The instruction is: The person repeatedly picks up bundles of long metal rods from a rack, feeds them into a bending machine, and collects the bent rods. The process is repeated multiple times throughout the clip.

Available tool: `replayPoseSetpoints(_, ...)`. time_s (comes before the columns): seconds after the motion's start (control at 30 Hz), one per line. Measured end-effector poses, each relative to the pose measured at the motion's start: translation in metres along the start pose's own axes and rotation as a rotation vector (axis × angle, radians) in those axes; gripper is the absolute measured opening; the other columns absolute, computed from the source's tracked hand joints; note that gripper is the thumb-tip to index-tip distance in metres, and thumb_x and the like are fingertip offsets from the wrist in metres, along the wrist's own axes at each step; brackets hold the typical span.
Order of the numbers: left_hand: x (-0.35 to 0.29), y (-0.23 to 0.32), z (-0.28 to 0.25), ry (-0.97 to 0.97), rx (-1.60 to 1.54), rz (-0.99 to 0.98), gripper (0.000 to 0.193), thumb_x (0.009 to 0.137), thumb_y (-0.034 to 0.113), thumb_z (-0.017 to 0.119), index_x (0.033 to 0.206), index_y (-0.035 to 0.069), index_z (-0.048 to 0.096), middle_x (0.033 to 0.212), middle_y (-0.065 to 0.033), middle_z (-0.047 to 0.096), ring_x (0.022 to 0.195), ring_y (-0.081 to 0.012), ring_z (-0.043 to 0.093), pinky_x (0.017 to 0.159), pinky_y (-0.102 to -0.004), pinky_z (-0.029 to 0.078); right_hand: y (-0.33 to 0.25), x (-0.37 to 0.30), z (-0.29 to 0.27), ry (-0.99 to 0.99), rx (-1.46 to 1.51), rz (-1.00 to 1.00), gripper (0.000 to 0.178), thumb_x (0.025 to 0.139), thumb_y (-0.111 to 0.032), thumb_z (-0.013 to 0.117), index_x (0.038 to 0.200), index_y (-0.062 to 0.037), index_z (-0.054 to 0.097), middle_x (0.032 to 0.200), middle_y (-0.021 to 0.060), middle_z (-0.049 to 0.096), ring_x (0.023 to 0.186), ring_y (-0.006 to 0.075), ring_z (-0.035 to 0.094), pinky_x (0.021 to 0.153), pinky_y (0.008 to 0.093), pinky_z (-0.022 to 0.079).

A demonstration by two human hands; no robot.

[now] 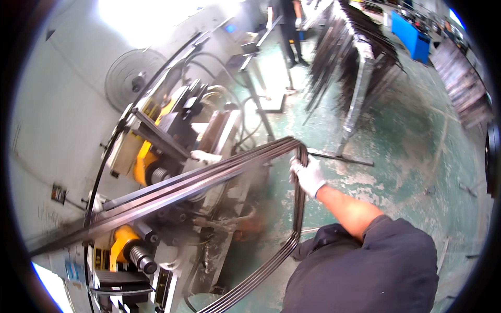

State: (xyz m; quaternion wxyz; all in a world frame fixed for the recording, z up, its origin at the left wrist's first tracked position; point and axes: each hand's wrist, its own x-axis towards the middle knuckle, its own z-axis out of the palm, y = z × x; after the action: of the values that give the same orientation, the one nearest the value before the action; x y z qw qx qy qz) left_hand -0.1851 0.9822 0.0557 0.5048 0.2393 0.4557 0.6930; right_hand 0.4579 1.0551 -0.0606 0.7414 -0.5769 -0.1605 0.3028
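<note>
My right hand point(307, 175), in a white glove, is closed around the short upright side of a bundle of bent dark metal bars point(299, 203). The bars lie side by side. From the corner above my hand, their long upper side point(198, 180) slants down to the far left, across the front of a machine. Their lower side curves toward the bottom edge. A white glove-like shape point(206, 156) shows at the upper edge of the bars; no arm can be traced to it, so I cannot tell whether it is my left hand.
The machine point(141, 161) with yellow brackets and coiled springs stands at the left. Many dark bars hang on a metal rack point(360, 78) ahead, its foot reaching over the green floor point(376, 193). A person point(288, 26) stands beyond, and a blue cabinet point(410, 36) is far right.
</note>
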Motion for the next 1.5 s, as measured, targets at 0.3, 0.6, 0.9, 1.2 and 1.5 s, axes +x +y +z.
replayPoseSetpoints(0.3, -0.175, -0.358, 0.077, -0.139, -0.224, -0.736, 0.027, 0.104, 0.010, 0.052, 0.123, 0.004, 0.070, 0.100, -0.0071, 0.070, 0.104, -0.0213, 0.067, 0.099, -0.0363, 0.052, -0.179, 0.088, -0.232, 0.277, -0.686, -0.487, 0.018, 0.103, -0.021, 0.068, 0.104, -0.0028, 0.067, 0.075, 0.0096, 0.067, 0.067, 0.0194, 0.066, 0.066, 0.0362, 0.052)
replayPoseSetpoints(0.6, -0.250, -0.524, 0.268, -0.245, -0.077, -1.284, 0.035, 0.100, 0.008, 0.054, 0.132, -0.009, 0.055, 0.137, -0.0317, 0.058, 0.127, -0.0505, 0.056, 0.116, -0.0635, 0.043, -0.292, 0.321, -0.403, 0.398, -1.105, -0.675, 0.030, 0.102, -0.031, 0.068, 0.120, -0.0069, 0.066, 0.102, 0.0254, 0.073, 0.102, 0.0459, 0.070, 0.084, 0.0541, 0.054)
replayPoseSetpoints(0.9, -0.306, -0.550, 0.555, -0.593, 0.118, -0.852, 0.038, 0.107, 0.018, 0.047, 0.139, -0.002, 0.051, 0.136, -0.0350, 0.058, 0.125, -0.0543, 0.057, 0.114, -0.0659, 0.045, -0.278, 0.629, -0.516, 0.597, -1.649, -0.696, 0.036, 0.105, -0.019, 0.041, 0.137, -0.0066, 0.052, 0.114, 0.0201, 0.073, 0.103, 0.0381, 0.074, 0.086, 0.0511, 0.061)
replayPoseSetpoints(1.2, -0.328, -0.560, 0.505, -0.070, 0.392, -0.765, 0.030, 0.095, 0.006, 0.062, 0.124, 0.001, 0.062, 0.108, -0.0259, 0.072, 0.099, -0.0449, 0.071, 0.087, -0.0586, 0.062, -0.367, 0.690, -0.475, 0.472, -1.769, -0.393, 0.033, 0.105, -0.022, 0.043, 0.122, -0.0072, 0.068, 0.119, 0.0240, 0.075, 0.113, 0.0407, 0.074, 0.094, 0.0538, 0.059)
replayPoseSetpoints(1.5, -0.445, -0.510, 0.307, 0.328, 0.400, -0.511, 0.029, 0.094, 0.003, 0.070, 0.122, -0.001, 0.064, 0.097, -0.0127, 0.072, 0.081, -0.0213, 0.069, 0.073, -0.0342, 0.058, -0.118, 0.439, -0.519, 0.398, -1.572, -0.601, 0.057, 0.098, -0.037, 0.070, 0.141, -0.0010, 0.062, 0.139, 0.0237, 0.067, 0.123, 0.0424, 0.067, 0.105, 0.0512, 0.053)
